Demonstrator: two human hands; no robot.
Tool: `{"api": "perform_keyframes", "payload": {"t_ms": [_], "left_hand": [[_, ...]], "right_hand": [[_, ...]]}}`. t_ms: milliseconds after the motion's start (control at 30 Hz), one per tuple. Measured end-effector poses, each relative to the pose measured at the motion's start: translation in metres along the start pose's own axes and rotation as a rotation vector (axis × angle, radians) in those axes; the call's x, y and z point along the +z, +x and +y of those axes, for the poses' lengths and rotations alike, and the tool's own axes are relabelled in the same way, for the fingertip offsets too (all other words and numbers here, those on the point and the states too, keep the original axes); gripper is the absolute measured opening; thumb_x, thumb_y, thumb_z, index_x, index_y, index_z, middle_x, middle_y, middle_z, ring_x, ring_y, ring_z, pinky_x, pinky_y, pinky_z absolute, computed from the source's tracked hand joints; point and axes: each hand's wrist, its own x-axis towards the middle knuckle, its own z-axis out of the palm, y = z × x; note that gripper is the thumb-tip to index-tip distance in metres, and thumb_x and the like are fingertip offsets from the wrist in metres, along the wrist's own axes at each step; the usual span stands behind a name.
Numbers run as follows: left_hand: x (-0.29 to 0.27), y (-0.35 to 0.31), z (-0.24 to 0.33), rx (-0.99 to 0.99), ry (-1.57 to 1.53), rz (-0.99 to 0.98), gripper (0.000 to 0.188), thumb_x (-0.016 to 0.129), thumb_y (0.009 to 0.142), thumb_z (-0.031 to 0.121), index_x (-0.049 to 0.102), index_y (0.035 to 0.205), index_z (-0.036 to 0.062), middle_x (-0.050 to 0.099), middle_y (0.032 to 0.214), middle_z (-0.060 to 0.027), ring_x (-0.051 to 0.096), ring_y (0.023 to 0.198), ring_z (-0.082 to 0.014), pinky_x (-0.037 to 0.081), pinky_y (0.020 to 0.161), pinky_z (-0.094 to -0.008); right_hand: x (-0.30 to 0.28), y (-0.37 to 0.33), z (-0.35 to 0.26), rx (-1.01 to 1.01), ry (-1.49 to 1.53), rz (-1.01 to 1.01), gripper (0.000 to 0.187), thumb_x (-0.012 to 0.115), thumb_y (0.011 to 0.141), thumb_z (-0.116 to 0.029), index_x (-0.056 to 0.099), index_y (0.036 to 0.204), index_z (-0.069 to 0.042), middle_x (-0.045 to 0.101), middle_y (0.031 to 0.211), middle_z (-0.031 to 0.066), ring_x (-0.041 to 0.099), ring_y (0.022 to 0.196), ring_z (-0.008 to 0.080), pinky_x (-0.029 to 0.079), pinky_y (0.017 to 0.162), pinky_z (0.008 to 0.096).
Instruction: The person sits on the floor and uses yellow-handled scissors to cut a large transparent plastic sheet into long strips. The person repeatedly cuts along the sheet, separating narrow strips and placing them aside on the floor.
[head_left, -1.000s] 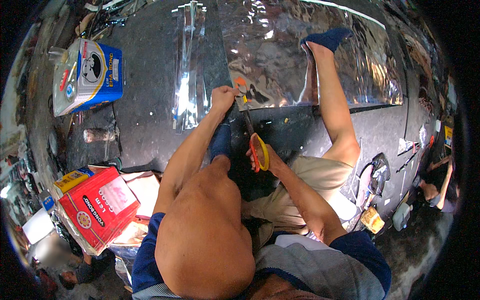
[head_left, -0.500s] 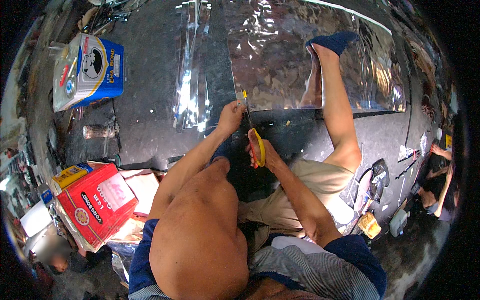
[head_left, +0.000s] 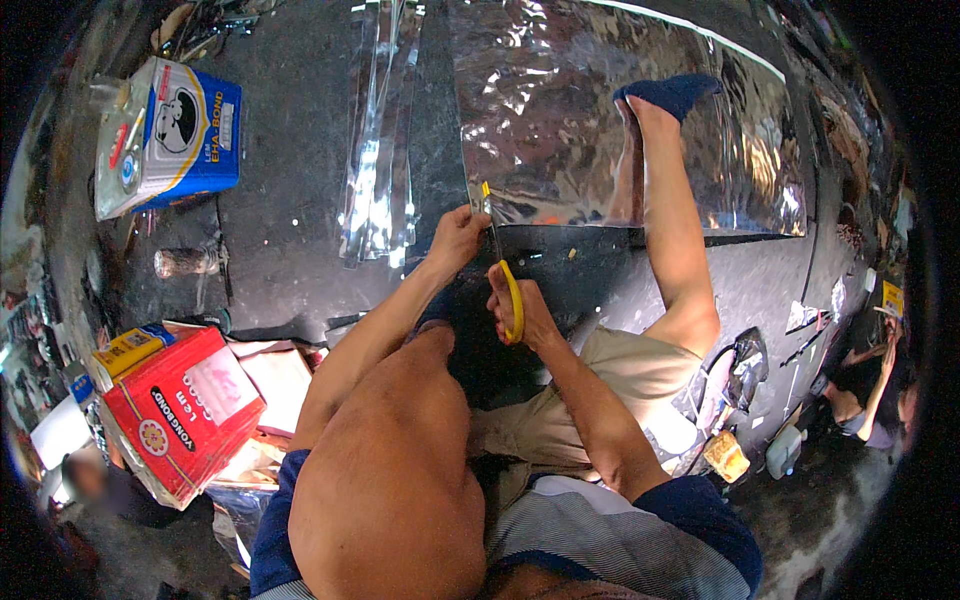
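Observation:
A large shiny silver sheet lies on the dark floor ahead of me, my socked foot resting on it. At its near left corner, my left hand has thumb and fingers pinched on the sheet's edge. My right hand is wrapped round the yellow handle of a pair of scissors. Their blades point away from me and reach the edge beside my left fingers. A small yellow piece shows by the blade tips; what it is I cannot tell.
Long shiny strips lie left of the sheet. Further left stand a blue and white can, a jar-like container and a red can. A black plastic bag and a yellowish block lie right; another person sits beyond.
The scissor handles have come together; the orange inner side seen before no longer shows. Both hands stay near the same corner, and the whole view has shifted slightly.

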Motion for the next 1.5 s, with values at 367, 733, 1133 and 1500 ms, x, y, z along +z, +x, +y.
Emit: {"api": "perform_keyframes", "payload": {"t_ms": [367, 733, 1133, 1500], "left_hand": [[-0.009, 0.003, 0.006, 0.096, 0.085, -0.027, 0.026, 0.050, 0.094, 0.022, 0.058, 0.084, -0.0007, 0.056, 0.072, 0.0010, 0.046, 0.066, -0.0052, 0.040, 0.057, -0.0237], [-0.006, -0.021, 0.044, -0.047, -0.033, -0.068, 0.020, 0.049, 0.094, 0.020, 0.057, 0.087, 0.0034, 0.048, 0.067, 0.0037, 0.040, 0.058, -0.0044, 0.031, 0.050, -0.0209], [-0.007, -0.053, 0.085, 0.100, 0.097, -0.093, 0.019, 0.047, 0.095, 0.020, 0.054, 0.089, 0.0030, 0.041, 0.063, 0.0054, 0.036, 0.054, -0.0052, 0.030, 0.048, -0.0224], [-0.012, -0.073, 0.103, 0.055, 0.067, -0.039, 0.019, 0.047, 0.095, 0.019, 0.052, 0.084, 0.0049, 0.042, 0.066, 0.0055, 0.036, 0.059, -0.0045, 0.031, 0.052, -0.0219]], "right_hand": [[-0.001, 0.057, -0.046, -0.207, -0.153, 0.025, 0.072, 0.038, 0.082, -0.071, 0.056, 0.070, -0.002, 0.050, 0.046, 0.0071, 0.050, 0.034, 0.0196, 0.041, 0.032, 0.0318], [-0.003, 0.113, -0.135, -0.407, -0.447, 0.223, 0.064, 0.040, 0.088, -0.057, 0.055, 0.106, 0.003, 0.062, 0.081, 0.0237, 0.060, 0.084, 0.0338, 0.042, 0.080, 0.0409], [-0.021, 0.213, -0.229, -0.386, -0.407, 0.179, 0.096, 0.026, 0.073, -0.083, 0.053, 0.124, -0.008, 0.067, 0.097, 0.0167, 0.062, 0.090, 0.0322, 0.044, 0.081, 0.0389], [-0.028, 0.260, -0.308, -0.412, -0.397, 0.293, 0.107, 0.028, 0.063, -0.091, 0.068, 0.085, 0.006, 0.062, 0.069, 0.0197, 0.062, 0.067, 0.0284, 0.046, 0.061, 0.0394]]}}
